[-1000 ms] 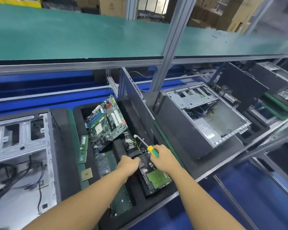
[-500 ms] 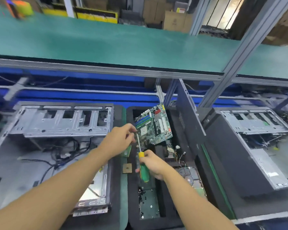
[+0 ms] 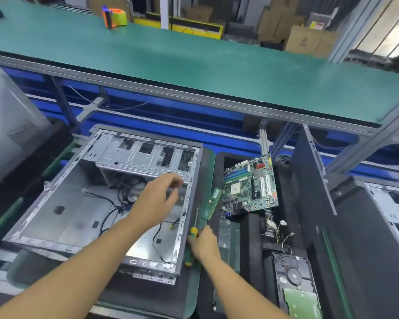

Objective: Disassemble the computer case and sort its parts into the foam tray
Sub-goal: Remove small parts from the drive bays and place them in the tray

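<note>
The open grey computer case [image 3: 55,203] lies on its side at the left, with loose black cables inside. My left hand [image 3: 157,201] hovers over its right part, fingers loosely spread, holding nothing that I can see. My right hand [image 3: 204,244] grips a yellow-green screwdriver [image 3: 192,238] just outside the case's right wall, shaft pointing up. To the right, the black foam tray [image 3: 251,249] holds a tilted green motherboard [image 3: 251,183], a RAM stick [image 3: 212,203], a bundle of wires [image 3: 276,229] and a hard drive [image 3: 295,286].
A black case side panel [image 3: 309,192] stands upright right of the tray. Another open case [image 3: 392,203] sits at the far right, and a grey case [image 3: 7,125] at the far left. A green shelf [image 3: 194,61] above carries an orange-green tape roll [image 3: 115,17].
My view has swung left from the tray to the open case. My left hand moved from the hard drive to above the case. My right hand followed with the screwdriver.
</note>
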Action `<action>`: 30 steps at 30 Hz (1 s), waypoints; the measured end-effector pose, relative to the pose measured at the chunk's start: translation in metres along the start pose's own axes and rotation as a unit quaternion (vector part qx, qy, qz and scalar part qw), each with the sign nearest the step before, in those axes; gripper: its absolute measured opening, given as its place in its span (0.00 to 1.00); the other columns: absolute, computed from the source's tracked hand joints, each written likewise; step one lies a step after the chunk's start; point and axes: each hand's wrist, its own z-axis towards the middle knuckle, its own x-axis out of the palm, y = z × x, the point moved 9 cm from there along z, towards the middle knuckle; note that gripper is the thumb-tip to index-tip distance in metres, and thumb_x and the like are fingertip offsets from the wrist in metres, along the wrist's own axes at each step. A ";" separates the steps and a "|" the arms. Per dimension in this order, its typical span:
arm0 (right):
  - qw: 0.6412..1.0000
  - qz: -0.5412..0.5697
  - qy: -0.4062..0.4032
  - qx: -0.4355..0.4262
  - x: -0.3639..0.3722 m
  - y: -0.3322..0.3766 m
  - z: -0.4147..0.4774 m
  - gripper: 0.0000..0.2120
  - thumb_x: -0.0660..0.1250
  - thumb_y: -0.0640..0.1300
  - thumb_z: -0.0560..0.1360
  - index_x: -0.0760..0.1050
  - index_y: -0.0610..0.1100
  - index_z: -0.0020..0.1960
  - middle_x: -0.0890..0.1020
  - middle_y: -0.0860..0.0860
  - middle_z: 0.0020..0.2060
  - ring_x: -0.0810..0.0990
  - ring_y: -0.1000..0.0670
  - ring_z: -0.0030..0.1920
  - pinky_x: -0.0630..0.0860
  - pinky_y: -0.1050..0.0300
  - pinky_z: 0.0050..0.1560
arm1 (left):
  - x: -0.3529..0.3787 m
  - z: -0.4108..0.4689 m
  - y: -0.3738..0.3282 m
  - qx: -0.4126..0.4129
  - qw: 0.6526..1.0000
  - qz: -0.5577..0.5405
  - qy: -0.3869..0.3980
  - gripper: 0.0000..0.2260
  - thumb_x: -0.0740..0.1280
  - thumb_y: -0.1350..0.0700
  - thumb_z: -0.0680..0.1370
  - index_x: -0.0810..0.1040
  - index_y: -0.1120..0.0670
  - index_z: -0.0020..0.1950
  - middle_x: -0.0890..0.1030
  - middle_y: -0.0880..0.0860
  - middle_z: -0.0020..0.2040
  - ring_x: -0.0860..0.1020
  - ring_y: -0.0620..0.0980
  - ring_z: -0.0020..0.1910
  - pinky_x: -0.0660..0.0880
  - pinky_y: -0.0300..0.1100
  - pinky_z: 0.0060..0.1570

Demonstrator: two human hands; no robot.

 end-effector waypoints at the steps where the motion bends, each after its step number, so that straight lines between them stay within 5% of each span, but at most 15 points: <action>1: 1.000 -0.019 -0.012 -0.016 0.000 0.004 -0.002 0.14 0.66 0.47 0.80 0.69 0.39 0.60 0.75 0.42 0.59 0.77 0.41 0.58 0.69 0.55 0.46 | -0.005 -0.005 0.003 -0.007 1.000 -0.005 -0.004 0.10 0.64 0.61 0.80 0.76 0.46 0.56 0.79 0.38 0.51 0.75 0.33 0.53 0.68 0.23 0.49; 8: 0.999 -0.025 -0.026 -0.036 0.000 0.011 -0.020 0.10 0.59 0.47 0.84 0.67 0.39 0.53 0.80 0.40 0.53 0.80 0.43 0.51 0.75 0.52 0.48 | -0.027 -0.024 0.025 -0.058 0.997 -0.039 -0.011 0.11 0.64 0.61 0.81 0.76 0.44 0.53 0.81 0.40 0.48 0.77 0.31 0.46 0.68 0.21 0.42; 12: 0.998 0.007 -0.046 -0.042 -0.001 0.011 -0.029 0.07 0.62 0.43 0.81 0.64 0.44 0.52 0.76 0.44 0.51 0.73 0.47 0.46 0.72 0.53 0.48 | -0.034 -0.034 0.042 -0.079 0.996 -0.035 0.025 0.08 0.64 0.59 0.81 0.76 0.45 0.53 0.81 0.40 0.46 0.76 0.31 0.44 0.68 0.23 0.39; 21: 0.994 0.081 -0.075 0.007 -0.001 -0.001 -0.038 0.12 0.55 0.38 0.83 0.71 0.38 0.64 0.75 0.39 0.59 0.76 0.38 0.59 0.74 0.45 0.61 | -0.041 -0.059 0.077 -0.091 0.988 -0.012 0.121 0.05 0.64 0.55 0.81 0.75 0.45 0.54 0.79 0.43 0.49 0.77 0.41 0.47 0.72 0.31 0.46; 30: 0.995 0.075 -0.057 0.018 0.005 -0.020 -0.050 0.27 0.68 0.47 0.79 0.64 0.43 0.74 0.71 0.44 0.69 0.74 0.44 0.66 0.71 0.47 0.68 | -0.071 -0.077 0.098 -0.103 0.989 -0.047 0.098 0.05 0.65 0.55 0.81 0.75 0.45 0.55 0.80 0.42 0.49 0.78 0.40 0.48 0.73 0.33 0.47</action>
